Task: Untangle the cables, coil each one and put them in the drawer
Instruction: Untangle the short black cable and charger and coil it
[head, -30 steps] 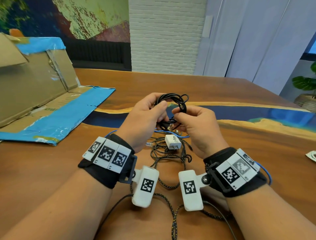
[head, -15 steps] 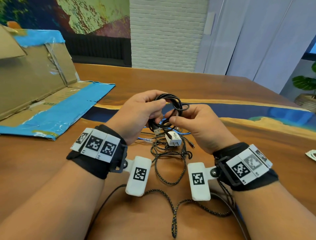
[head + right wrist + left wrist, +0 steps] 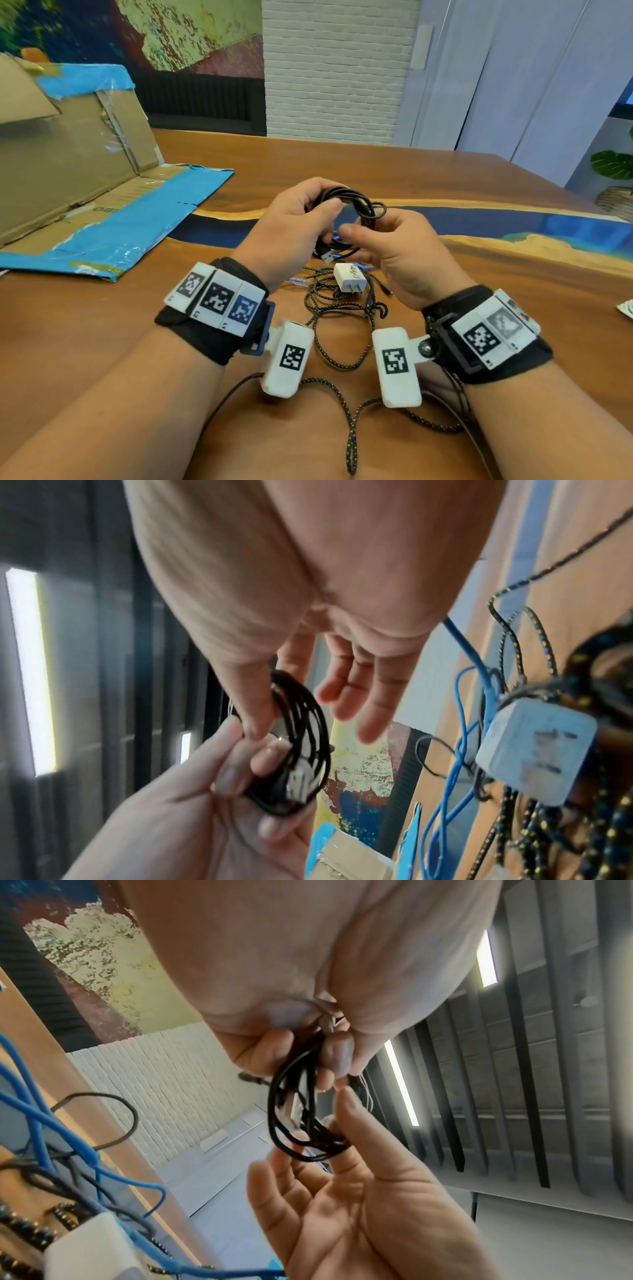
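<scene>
Nearest the camera, at 6 o'clock in the head view, a braided black cable point(image 3: 352, 442) is laid across the wooden table point(image 3: 85, 329), running up between the two forearms. It is traced to a loose tangle at the table's middle, where a white charger plug point(image 3: 349, 279) is seen lying on top of the braided loops. A blue cable point(image 3: 298, 281) is found threaded through the same heap, just at 9 o'clock of the plug; in the right wrist view the blue cable point(image 3: 459, 723) is seen looped beside the plug point(image 3: 534, 753).

Above the tangle, held clear of the table, a black cable coil point(image 3: 346, 219) is shared between both hands. The left hand point(image 3: 291, 229) is closed around the coil's 9 o'clock side, thumb pressed over the strands and fingers curled behind; the left wrist view confirms the coil point(image 3: 301, 1118) pinched at the fingertips. The right hand point(image 3: 397, 253) is placed at the coil's 3 o'clock side. Its thumb and forefinger are nipped on the strands, while the remaining fingers point(image 3: 356, 696) are seen spread and nearly straight. A metal USB end point(image 3: 327, 257) is noted hanging from the coil's lower edge.

Farther off, at 10 o'clock, an opened cardboard box point(image 3: 68, 171) with blue tape is recorded lying on the table.
</scene>
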